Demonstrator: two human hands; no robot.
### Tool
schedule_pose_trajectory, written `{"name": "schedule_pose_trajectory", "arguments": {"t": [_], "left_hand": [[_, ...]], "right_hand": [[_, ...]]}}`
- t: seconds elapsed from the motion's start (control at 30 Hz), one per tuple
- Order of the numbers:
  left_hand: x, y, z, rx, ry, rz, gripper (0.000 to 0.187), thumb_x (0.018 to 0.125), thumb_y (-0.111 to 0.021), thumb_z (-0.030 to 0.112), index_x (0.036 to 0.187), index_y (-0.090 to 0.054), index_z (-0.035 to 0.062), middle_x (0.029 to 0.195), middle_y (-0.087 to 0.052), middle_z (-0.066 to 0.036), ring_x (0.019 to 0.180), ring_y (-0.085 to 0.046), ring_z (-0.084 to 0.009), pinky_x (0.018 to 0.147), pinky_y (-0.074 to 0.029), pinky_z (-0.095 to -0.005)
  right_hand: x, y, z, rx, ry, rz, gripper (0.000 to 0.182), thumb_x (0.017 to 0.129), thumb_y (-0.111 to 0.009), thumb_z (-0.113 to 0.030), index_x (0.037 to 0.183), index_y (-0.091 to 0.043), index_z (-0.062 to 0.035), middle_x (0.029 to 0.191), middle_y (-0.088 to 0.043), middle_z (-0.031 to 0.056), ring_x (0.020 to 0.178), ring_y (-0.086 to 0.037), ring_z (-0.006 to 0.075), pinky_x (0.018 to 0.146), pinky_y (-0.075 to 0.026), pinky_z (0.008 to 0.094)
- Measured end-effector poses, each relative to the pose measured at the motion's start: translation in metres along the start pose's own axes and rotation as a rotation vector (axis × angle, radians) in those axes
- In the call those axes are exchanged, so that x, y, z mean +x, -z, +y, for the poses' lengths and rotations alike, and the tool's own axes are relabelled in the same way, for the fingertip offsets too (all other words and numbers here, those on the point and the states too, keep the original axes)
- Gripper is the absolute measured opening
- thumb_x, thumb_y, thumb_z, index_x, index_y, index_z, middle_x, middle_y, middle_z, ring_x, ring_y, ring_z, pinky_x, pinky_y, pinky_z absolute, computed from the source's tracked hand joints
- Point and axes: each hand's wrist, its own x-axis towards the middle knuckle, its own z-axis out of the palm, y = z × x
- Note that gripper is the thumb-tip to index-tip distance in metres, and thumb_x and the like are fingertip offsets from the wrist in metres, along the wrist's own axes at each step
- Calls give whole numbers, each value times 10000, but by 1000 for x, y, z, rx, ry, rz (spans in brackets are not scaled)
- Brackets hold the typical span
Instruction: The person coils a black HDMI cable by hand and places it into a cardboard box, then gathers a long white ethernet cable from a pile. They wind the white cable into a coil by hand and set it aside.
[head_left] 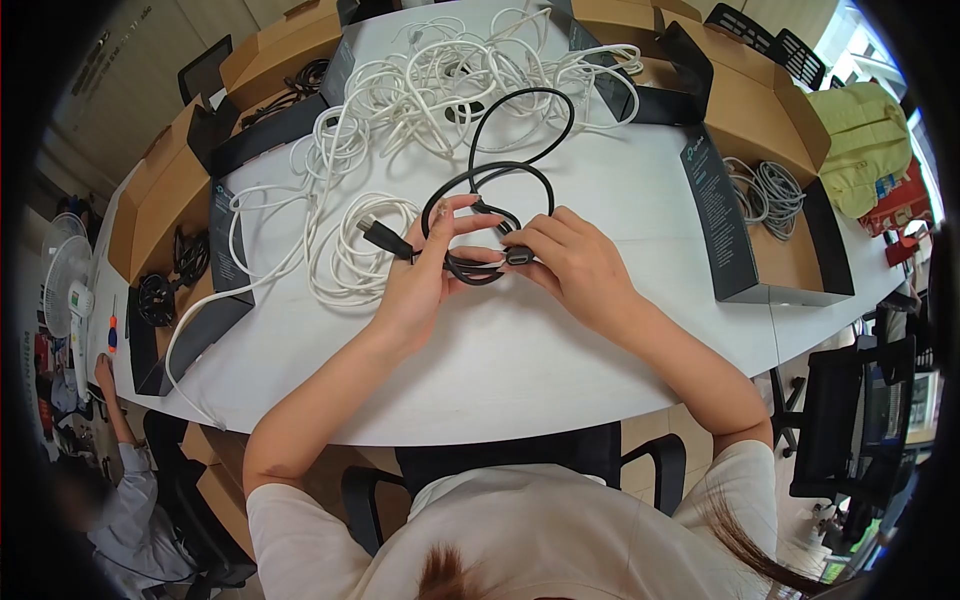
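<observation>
Coils of a black cable (500, 166) with HDMI-like plugs are between my hands, above the near middle of the white table. My left hand (425, 265) is closed around the gathered loops. One long black plug (388, 239) sticks out to the left past that hand's thumb side, its metal tip pointing up and left. Fingers of my right hand (575, 258) pinch the other black plug (518, 256) beside the coils. A larger loop of the cable extends away over the white cables. Just left of my left hand lies a coiled white cable (335, 262).
A big tangle of white cables (440, 90) spreads over the far table. Open cardboard boxes with black cables stand left, including one box (150, 215); a right box (745, 270) holds a grey cable coil (770, 200). Another person's hand (106, 372) is near a screwdriver (112, 335).
</observation>
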Motion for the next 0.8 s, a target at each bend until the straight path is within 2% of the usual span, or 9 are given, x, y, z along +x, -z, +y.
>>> {"name": "schedule_pose_trajectory", "arguments": {"t": [0.1,0.13,0.23,0.27,0.37,0.5,0.53,0.63,0.8], "left_hand": [[-2,3,4,-3,-14,3,499,976,-273,451,1261,-388,59,1089,-593,-96,935,-620,-162,797,-545,-325],[-3,1,8,-52,-3,68,499,968,-281,471,1187,-436,50,894,-586,-46,822,-604,-127,768,-562,-328],[-1,12,11,-269,-6,81,485,961,-281,486,1084,-473,59,709,-472,14,683,-538,-92,738,-580,-324],[0,13,12,-356,-21,84,446,955,-317,477,1017,-468,62,647,-368,42,606,-469,-76,745,-589,-325],[7,32,-1,-823,-8,-135,420,941,-384,456,1006,-475,51,645,-377,56,627,-504,-73,791,-581,-341],[6,28,3,-854,72,42,448,902,-460,464,1007,-508,31,765,-556,-14,803,-634,-157,782,-583,-326],[10,33,-3,-997,70,-169,489,895,-472,465,1065,-517,8,872,-606,-76,851,-642,-202,764,-587,-316],[6,25,2,-1034,74,-229,474,913,-437,445,1070,-425,-2,832,-519,-33,828,-620,-145,813,-579,-301],[15,22,13,-1007,62,-79,516,906,-528,359,1153,-433,-84,1070,-540,-170,1118,-520,-253,923,-511,-303]], "right_hand": [[3,6,-1,-1,-26,-60,306,735,-699,-124,1018,-601,-61,880,-562,50,781,-526,215,676,-456,322],[4,9,-3,0,-34,-75,325,740,-697,-111,1044,-596,-56,906,-563,58,799,-532,216,693,-459,315],[9,12,-3,250,21,277,387,744,-694,-59,1110,-571,-42,983,-555,94,861,-548,229,732,-458,297],[10,12,-3,295,-3,297,366,739,-697,-55,1081,-569,-40,988,-556,96,870,-548,234,737,-455,304],[5,10,-1,428,-86,360,305,727,-706,-43,994,-561,-33,1002,-557,104,895,-547,251,751,-446,324],[8,3,-5,193,20,221,280,728,-714,-88,949,-544,-57,969,-572,66,884,-541,245,755,-427,333],[7,3,-7,216,-5,208,284,734,-708,-93,968,-548,-69,919,-587,67,854,-557,237,724,-435,328],[2,-6,-2,365,-175,163,278,746,-693,-77,992,-563,-82,811,-597,61,756,-580,230,664,-458,329],[3,2,7,93,-44,219,279,756,-666,-44,1019,-579,-76,755,-615,61,666,-601,218,553,-482,326]]}}
